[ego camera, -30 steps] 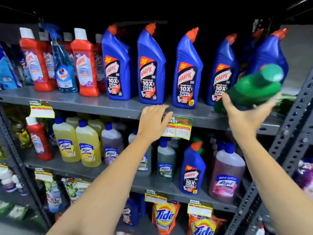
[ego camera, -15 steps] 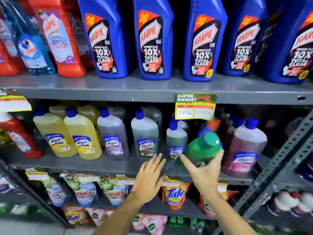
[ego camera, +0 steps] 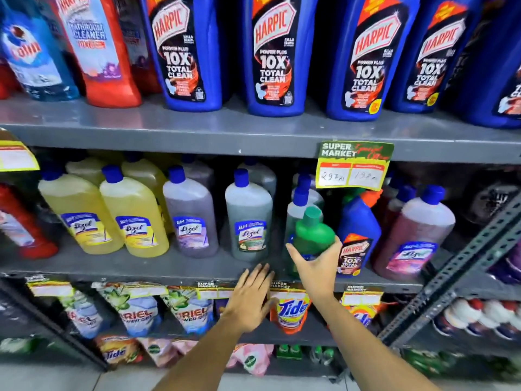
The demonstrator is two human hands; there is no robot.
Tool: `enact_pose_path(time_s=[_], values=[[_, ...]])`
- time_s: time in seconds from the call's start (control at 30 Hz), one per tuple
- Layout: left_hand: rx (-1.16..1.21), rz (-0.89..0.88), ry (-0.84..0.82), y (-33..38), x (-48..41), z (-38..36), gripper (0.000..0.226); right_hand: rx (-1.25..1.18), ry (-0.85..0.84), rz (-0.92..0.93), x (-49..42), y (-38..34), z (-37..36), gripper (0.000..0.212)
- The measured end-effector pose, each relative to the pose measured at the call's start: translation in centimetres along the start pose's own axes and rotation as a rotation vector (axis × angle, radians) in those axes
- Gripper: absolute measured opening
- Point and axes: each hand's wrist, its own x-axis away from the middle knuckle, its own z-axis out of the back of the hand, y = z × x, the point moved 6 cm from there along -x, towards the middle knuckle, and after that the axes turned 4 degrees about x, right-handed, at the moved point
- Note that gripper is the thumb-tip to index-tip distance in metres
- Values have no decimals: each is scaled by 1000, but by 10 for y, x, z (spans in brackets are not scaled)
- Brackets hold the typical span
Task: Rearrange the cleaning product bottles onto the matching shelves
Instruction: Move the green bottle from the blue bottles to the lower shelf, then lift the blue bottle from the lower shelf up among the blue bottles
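My right hand (ego camera: 317, 262) grips a green bottle (ego camera: 311, 234) with a green cap, held upright at the front of the middle shelf (ego camera: 141, 268). It sits in front of a grey Lizol bottle and just left of a small blue Harpic bottle (ego camera: 356, 238). My left hand (ego camera: 251, 296) is flat, fingers apart, against the middle shelf's front edge, holding nothing. The middle shelf carries yellow, purple, grey and pink Lizol bottles (ego camera: 248, 218). Large blue Harpic bottles (ego camera: 275, 52) stand along the top shelf (ego camera: 225, 131).
Red bathroom cleaner (ego camera: 98, 49) and a blue Colin bottle (ego camera: 33, 60) stand top left. A red bottle (ego camera: 22, 227) stands at the middle shelf's left end. Tide and Ariel pouches (ego camera: 290, 309) hang below. A slanted metal upright (ego camera: 462, 269) crosses the right side. A price tag (ego camera: 353, 165) hangs above the bottle.
The green bottle came down from the top shelf's right end to the middle shelf and turned upright. My left hand dropped from the top shelf edge to the middle one. The view moved closer.
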Motion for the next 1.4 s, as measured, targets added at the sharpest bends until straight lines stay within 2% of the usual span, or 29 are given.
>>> enact_pose_path(time_s=[0.37, 0.53, 0.6, 0.7, 0.73, 0.8, 0.87, 1.0, 1.17, 1.23, 1.33, 1.4], values=[[-14, 7, 29, 2, 3, 0, 65, 70, -65, 6, 2, 6, -5, 75], [-40, 24, 22, 3, 2, -1, 65, 128, -118, 16, 7, 8, 4, 90], [-50, 30, 19, 3, 2, -2, 65, 159, -43, 28, 20, 10, 20, 83], [-62, 38, 16, 3, 1, -4, 65, 114, 153, 76, 34, 11, 56, 52], [-59, 43, 13, 3, 1, -4, 65, 128, 224, 113, 33, 11, 69, 48], [-61, 55, 1, 3, 1, -6, 66, 209, 325, 144, 21, 16, 91, 56], [-77, 69, -9, 4, 1, -7, 66, 272, 341, 85, 5, 24, 103, 73], [-88, 80, -18, 5, 2, -6, 63, 400, 227, 51, -19, 37, 99, 100], [-98, 86, -54, 6, 1, -3, 63, 405, 112, -8, -38, 45, 79, 121], [-123, 94, -72, 9, 2, 0, 64, 366, 101, -37, -43, 47, 75, 125], [-118, 103, -64, 13, 8, 10, 59, 301, 106, -60, -42, 49, 77, 115], [-111, 30, 72, 25, 12, 34, 52, 255, 119, -42, -34, 44, 83, 107]])
